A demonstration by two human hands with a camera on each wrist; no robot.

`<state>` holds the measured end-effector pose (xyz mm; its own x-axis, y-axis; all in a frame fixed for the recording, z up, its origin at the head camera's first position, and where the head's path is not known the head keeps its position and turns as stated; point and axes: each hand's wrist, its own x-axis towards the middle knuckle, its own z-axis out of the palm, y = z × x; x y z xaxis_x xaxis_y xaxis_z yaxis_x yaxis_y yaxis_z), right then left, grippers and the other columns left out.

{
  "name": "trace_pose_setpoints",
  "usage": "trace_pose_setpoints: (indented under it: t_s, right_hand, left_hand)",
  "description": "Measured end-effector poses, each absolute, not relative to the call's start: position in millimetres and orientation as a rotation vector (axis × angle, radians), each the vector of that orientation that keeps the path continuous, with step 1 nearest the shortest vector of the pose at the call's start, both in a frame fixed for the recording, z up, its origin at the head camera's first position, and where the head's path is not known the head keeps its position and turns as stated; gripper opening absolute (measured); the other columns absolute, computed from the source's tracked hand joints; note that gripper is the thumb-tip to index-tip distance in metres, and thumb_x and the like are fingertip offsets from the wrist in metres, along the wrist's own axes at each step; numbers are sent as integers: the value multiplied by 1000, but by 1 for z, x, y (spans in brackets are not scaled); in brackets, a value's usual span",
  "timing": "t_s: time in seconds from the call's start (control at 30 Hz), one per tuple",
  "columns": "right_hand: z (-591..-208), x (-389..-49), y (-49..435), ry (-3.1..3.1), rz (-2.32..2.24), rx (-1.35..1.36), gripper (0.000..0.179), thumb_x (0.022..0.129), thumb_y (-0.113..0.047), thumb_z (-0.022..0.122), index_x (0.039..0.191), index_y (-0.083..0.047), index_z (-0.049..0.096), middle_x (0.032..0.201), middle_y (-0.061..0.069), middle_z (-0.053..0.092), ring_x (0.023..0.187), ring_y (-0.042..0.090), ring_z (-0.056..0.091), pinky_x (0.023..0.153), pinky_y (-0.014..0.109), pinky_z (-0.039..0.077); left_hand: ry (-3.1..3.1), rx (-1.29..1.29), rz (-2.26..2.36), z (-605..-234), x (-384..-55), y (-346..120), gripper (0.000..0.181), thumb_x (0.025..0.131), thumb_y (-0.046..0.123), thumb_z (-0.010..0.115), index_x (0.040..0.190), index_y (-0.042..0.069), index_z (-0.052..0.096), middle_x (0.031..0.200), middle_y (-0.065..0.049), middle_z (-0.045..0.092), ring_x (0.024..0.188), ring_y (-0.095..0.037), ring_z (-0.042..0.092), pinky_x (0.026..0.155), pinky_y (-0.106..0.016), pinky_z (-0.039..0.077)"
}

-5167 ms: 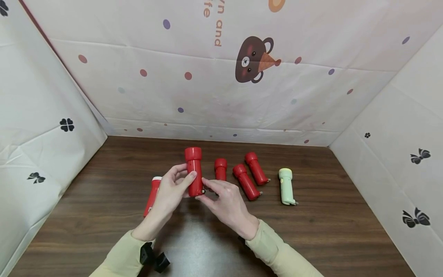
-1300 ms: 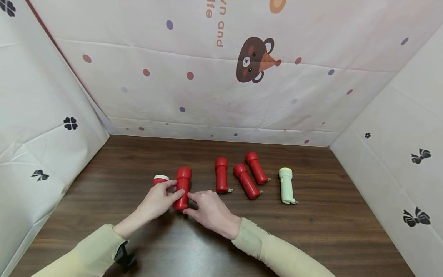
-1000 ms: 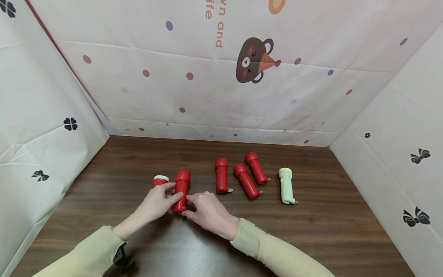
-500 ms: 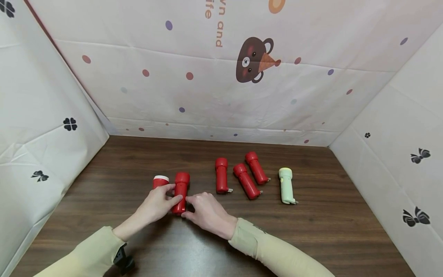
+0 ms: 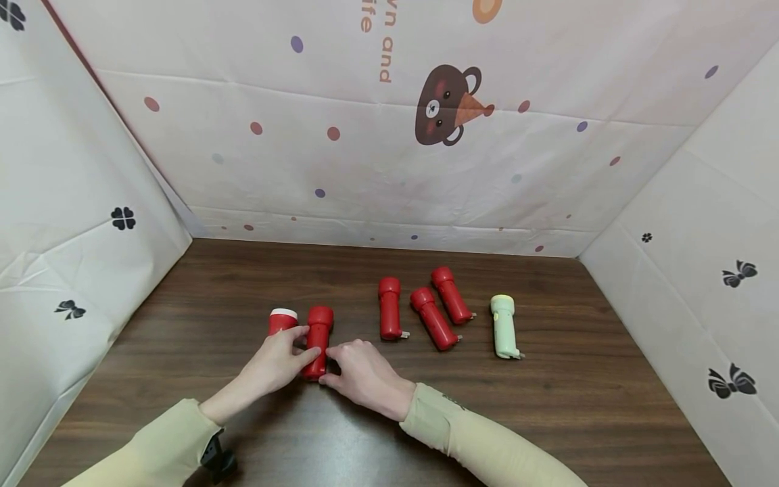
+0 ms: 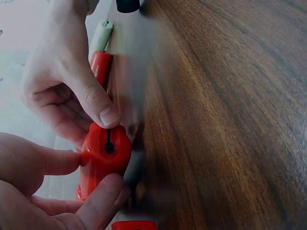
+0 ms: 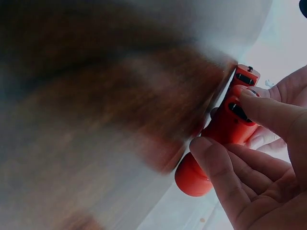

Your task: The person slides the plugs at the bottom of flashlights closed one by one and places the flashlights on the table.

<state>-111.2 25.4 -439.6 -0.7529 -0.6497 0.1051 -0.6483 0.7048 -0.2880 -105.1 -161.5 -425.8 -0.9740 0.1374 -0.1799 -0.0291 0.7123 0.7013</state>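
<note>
My left hand (image 5: 276, 360) grips a red flashlight (image 5: 318, 325) near the tabletop, thumb on one side and fingers on the other. My right hand (image 5: 365, 375) is at its tail end, with thumb and index finger pinching the end. In the left wrist view, the right thumb rests on the rim of the flashlight's tail (image 6: 91, 175), beside a narrow black slot. The right wrist view shows the right fingers along the red body (image 7: 225, 127). Left of the held one, another red flashlight (image 5: 282, 321) with a white head lies partly hidden behind my left hand.
On the brown wooden table (image 5: 548, 406), right of my hands, lie three red flashlights, a near one (image 5: 390, 308), a middle one (image 5: 434, 318) and a far one (image 5: 452, 294). Their metal prongs stick out at the tails. A pale green flashlight (image 5: 504, 326) lies farther right. Patterned cloth walls surround the table.
Some seconds ago the flashlight was held up higher and farther right. Both hands have lowered it leftward to the table; over the last second it has slid slightly toward me.
</note>
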Motion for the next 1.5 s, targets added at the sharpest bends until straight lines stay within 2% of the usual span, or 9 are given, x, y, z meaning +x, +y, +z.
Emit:
trace_pose_setpoints:
  t_s: [0.23,0.7,1.03,1.27,1.5]
  right_hand:
    - [-439,-112,25,2888,-450,-1114,21,90,-29,83,81,-16,69,66,-6,66,57,1,49,54,15,37]
    - [-440,-111,25,2910,-370,-1124,20,89,-31,84,82,-17,70,68,-7,69,58,5,57,54,19,42]
    - [-440,-110,25,2925,-364,-1123,20,88,-30,84,81,-18,70,70,-7,70,60,7,61,55,20,44]
    - [-441,-110,25,2917,-374,-1121,21,89,-30,84,80,-18,68,70,-7,70,60,6,59,55,19,43]
    - [-441,-110,26,2924,-362,-1142,21,89,-31,83,81,-18,68,71,-6,70,62,8,62,56,19,44]
  left_hand:
    - [2702,92,1104,-425,-103,-161,55,96,15,74,140,-12,57,119,-25,76,94,-26,78,80,-40,65]
    - [2703,114,1121,-428,-102,-159,55,93,10,76,140,-12,57,118,-24,75,89,-22,78,77,-37,65]
    - [2734,132,1088,-427,-101,-158,55,93,11,77,139,-11,58,111,-20,77,87,-19,75,73,-34,63]
    - [2770,154,1054,-427,-101,-158,55,92,12,78,139,-10,59,106,-17,78,84,-17,73,69,-30,60]
    - [2781,160,1042,-427,-101,-158,55,92,11,79,139,-10,59,107,-19,78,83,-18,73,69,-31,61]
